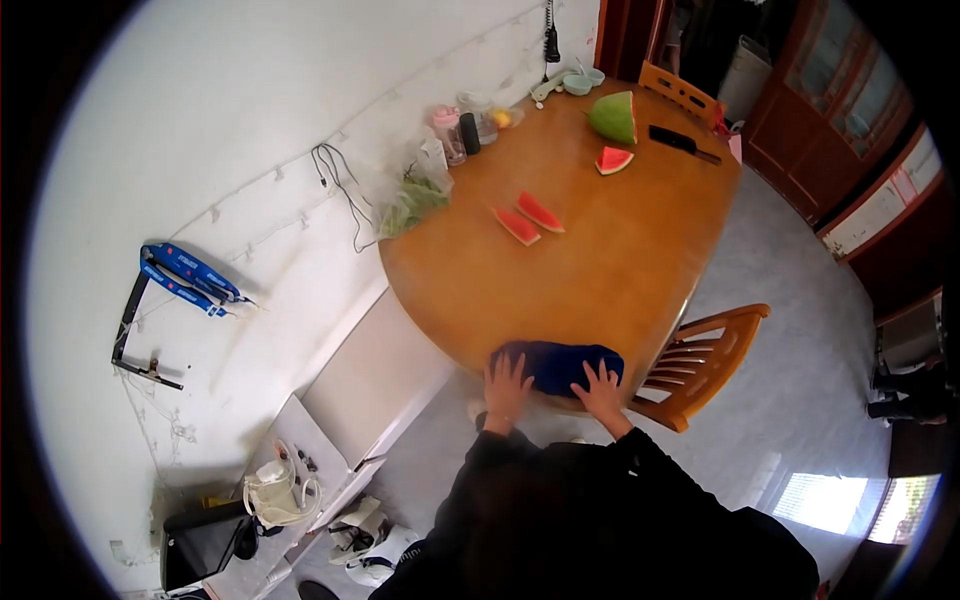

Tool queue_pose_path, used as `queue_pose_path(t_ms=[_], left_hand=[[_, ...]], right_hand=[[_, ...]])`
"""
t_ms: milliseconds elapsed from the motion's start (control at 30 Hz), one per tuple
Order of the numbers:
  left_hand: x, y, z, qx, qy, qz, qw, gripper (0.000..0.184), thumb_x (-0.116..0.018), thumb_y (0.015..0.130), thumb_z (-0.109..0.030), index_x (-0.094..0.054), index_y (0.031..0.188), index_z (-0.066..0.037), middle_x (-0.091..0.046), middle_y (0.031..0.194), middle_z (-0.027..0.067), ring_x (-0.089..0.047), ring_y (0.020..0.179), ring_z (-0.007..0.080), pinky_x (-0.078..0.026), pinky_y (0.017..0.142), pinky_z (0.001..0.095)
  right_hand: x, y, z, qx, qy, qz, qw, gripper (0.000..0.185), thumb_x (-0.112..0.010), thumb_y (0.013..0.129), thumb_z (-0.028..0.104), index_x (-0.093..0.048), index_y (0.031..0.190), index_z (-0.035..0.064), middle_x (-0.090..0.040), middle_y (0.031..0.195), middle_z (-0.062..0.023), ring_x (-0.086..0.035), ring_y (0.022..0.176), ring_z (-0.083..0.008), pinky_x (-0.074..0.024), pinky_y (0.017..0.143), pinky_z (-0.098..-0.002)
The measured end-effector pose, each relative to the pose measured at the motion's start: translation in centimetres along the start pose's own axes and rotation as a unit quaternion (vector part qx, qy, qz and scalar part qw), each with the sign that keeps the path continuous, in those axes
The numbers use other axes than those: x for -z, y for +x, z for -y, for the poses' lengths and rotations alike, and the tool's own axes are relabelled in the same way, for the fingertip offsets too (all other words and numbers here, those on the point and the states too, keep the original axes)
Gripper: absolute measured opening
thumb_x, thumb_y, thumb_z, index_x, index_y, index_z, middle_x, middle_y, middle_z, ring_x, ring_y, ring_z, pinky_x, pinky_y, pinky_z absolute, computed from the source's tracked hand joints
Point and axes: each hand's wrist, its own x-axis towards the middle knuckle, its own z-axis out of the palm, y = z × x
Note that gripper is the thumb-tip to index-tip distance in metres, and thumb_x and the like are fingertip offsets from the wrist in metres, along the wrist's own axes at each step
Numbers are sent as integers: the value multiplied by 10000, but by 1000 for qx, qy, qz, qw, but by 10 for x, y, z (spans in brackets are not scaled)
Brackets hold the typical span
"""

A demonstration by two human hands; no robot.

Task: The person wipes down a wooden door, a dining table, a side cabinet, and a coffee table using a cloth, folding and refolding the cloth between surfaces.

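A dark blue folded cloth (548, 366) lies at the near edge of the wooden table (480, 290). My left hand (508, 384) rests on its left end with the fingers spread. On the right end lies my right hand (601, 388), its fingers also apart. Neither hand is wrapped around the cloth. Farther up the table are two red watermelon slices (528, 218). Beyond them sit a smaller watermelon wedge (613, 160) and a large cut piece of watermelon (610, 118). A dark-bladed knife (684, 144) lies to their right.
Along the wall side stand a pink-lidded bottle (448, 135), a black cylinder (469, 133) and a bag of greens (412, 200). Small bowls (577, 84) are at the far end. A wooden chair (715, 360) stands close on the right. Left is a white cabinet (365, 375).
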Motion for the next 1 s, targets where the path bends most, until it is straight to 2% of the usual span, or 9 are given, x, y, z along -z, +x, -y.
queue_pose_path(t_ms=[67, 100, 133, 200, 400, 500, 633, 833, 1000], left_hand=[[0, 21, 25, 27, 14, -2, 1000, 562, -466, 947, -426, -385, 1437, -164, -364, 1465, 175, -324, 1367, 296, -186, 1133, 502], [-3, 27, 36, 55, 28, 2, 998, 571, -472, 944, -429, -374, 1442, -169, -357, 1475, 162, -323, 1368, 292, -193, 1129, 508], [-5, 34, 51, 58, 21, 4, 998, 571, -472, 944, -429, -374, 1442, -169, -357, 1475, 162, -323, 1368, 292, -193, 1129, 508], [-8, 55, 92, 115, 60, -31, 991, 601, -487, 930, -454, -371, 1443, -161, -345, 1484, 160, -320, 1370, 290, -178, 1133, 509], [3, 112, 185, 186, 59, -12, 981, 636, -392, 969, -491, -269, 1490, -148, -342, 1476, 198, -231, 1413, 333, -157, 1143, 515], [0, 147, 219, 209, 98, -31, 972, 654, -378, 977, -487, -262, 1484, -91, -357, 1460, 224, -235, 1414, 326, -171, 1140, 510], [-1, 198, 255, 242, 90, -54, 965, 638, -399, 978, -463, -282, 1473, -77, -365, 1452, 233, -269, 1399, 326, -200, 1130, 490], [-6, 219, 272, 238, 71, -25, 968, 658, -417, 972, -453, -268, 1475, -56, -361, 1450, 248, -234, 1414, 331, -164, 1144, 464], [-6, 217, 274, 236, 57, -45, 969, 649, -416, 972, -454, -282, 1469, -59, -355, 1451, 247, -250, 1404, 336, -179, 1142, 453]], right_hand=[[1, 13, 33, 6, -82, 63, 995, 691, -590, 859, 497, -388, 1435, 172, -313, 1474, -237, -360, 1246, -468, -373, 1004, -514], [-10, 23, 42, 53, -73, 45, 995, 713, -606, 842, 502, -391, 1432, 166, -298, 1478, -241, -350, 1270, -470, -368, 1008, -523], [-20, 32, 50, 52, -79, 49, 994, 713, -606, 842, 502, -391, 1432, 166, -298, 1478, -241, -350, 1270, -470, -368, 1008, -523], [-32, 60, 85, 150, -116, 31, 981, 700, -603, 844, 490, -400, 1426, 159, -299, 1476, -241, -328, 1303, -471, -345, 1031, -527], [-82, 192, 172, 214, -83, -8, 973, 663, -547, 890, 466, -352, 1453, 176, -262, 1491, -238, -242, 1359, -473, -255, 1086, -551], [-90, 265, 213, 209, -118, 14, 971, 673, -552, 886, 457, -332, 1464, 189, -236, 1508, -230, -219, 1375, -464, -254, 1091, -547], [-102, 337, 252, 194, -113, 40, 974, 705, -561, 874, 468, -302, 1478, 212, -189, 1530, -224, -179, 1392, -469, -232, 1097, -561], [-118, 361, 259, 150, -149, 83, 974, 737, -522, 865, 537, -276, 1488, 230, -111, 1554, -229, -77, 1419, -475, -175, 1113, -573], [-101, 361, 272, 141, -165, 120, 969, 736, -501, 879, 544, -246, 1496, 235, -96, 1553, -241, -68, 1418, -480, -168, 1114, -577]])
